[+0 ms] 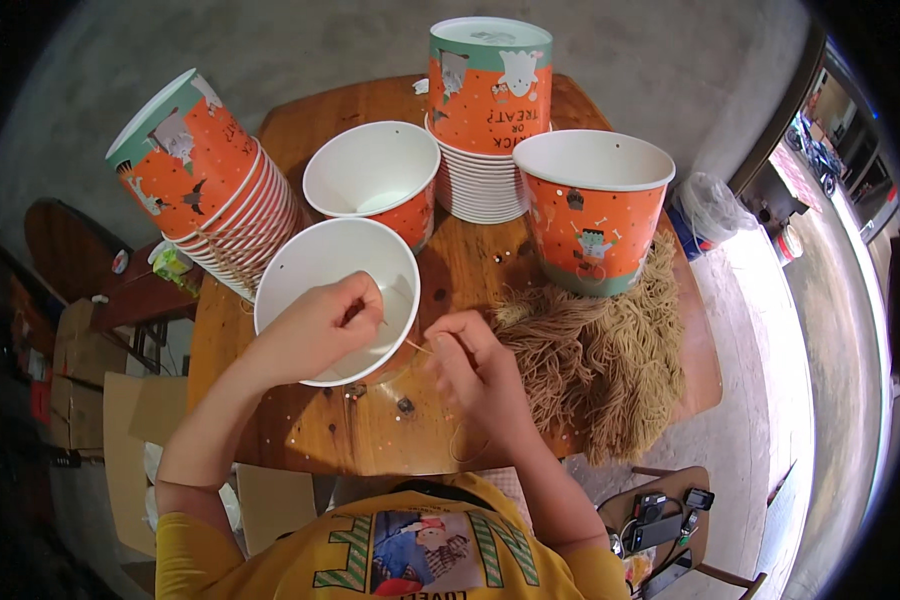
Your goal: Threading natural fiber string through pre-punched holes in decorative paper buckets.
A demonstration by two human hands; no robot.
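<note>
A white-lined paper bucket (pixel 300 262) stands near the table's front, its mouth tilted toward me. My left hand (pixel 332 325) reaches over its rim into the mouth, fingers pinched; a short bit of tan cord shows at the fingertips. Just outside the bucket's right side, my right hand (pixel 478 375) is closed on a thin tan cord (pixel 418 346) that runs to the bucket's wall. Whether both bits are one cord through the wall, I cannot tell. To the right, a thick bundle of tan cords (pixel 595 375) lies on the table.
An orange bucket (pixel 595 225) stands upright beside the cord bundle, another bucket (pixel 370 165) behind mine. Upside-down bucket stacks rise at the back (pixel 490 100) and left (pixel 205 170), the left one leaning. The wooden table (pixel 310 440) carries small specks. A stool (pixel 620 510) with electronic devices stands lower right.
</note>
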